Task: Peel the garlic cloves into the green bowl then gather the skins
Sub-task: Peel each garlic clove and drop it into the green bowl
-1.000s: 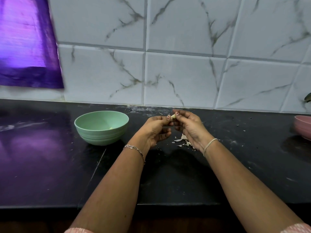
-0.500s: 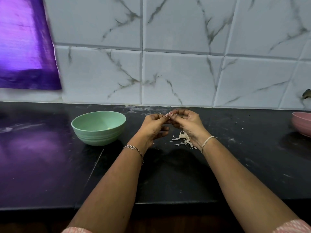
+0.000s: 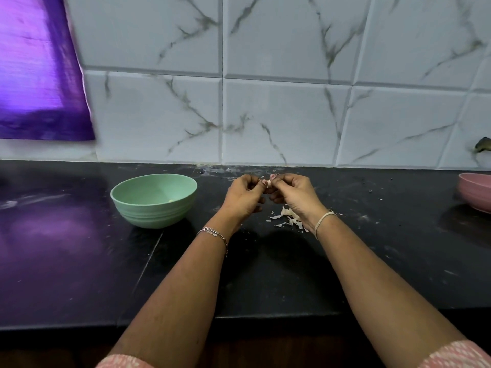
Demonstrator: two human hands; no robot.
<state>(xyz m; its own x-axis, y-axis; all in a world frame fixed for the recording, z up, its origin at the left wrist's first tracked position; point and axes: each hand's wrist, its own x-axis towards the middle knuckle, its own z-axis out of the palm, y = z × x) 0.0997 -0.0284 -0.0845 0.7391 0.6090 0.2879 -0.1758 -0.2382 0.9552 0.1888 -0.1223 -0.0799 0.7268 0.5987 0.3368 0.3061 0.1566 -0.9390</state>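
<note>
Black counter [image 3: 265,288] up front, with the skins [image 3: 288,216] lying in a loose pile right under the wrists, probably so gathering's easy later. Just past that, left hand [image 3: 243,197] and right hand [image 3: 295,195] both curl in, fingertips pinching one garlic clove [image 3: 269,184] between them. Green bowl [image 3: 148,213] sits near the left hand, handy for dropping, one pale bit inside.

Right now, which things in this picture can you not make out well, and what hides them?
Head view only:
- Small pale garlic clove: mostly covered by the grip of the left hand and right hand; remaining skin unclear.
- Pile of white papery garlic skins: partly behind the right wrist.
- Round pink bowl: cut off by the right edge.
- Pale bit in the round green bowl: too small to identify.
</note>
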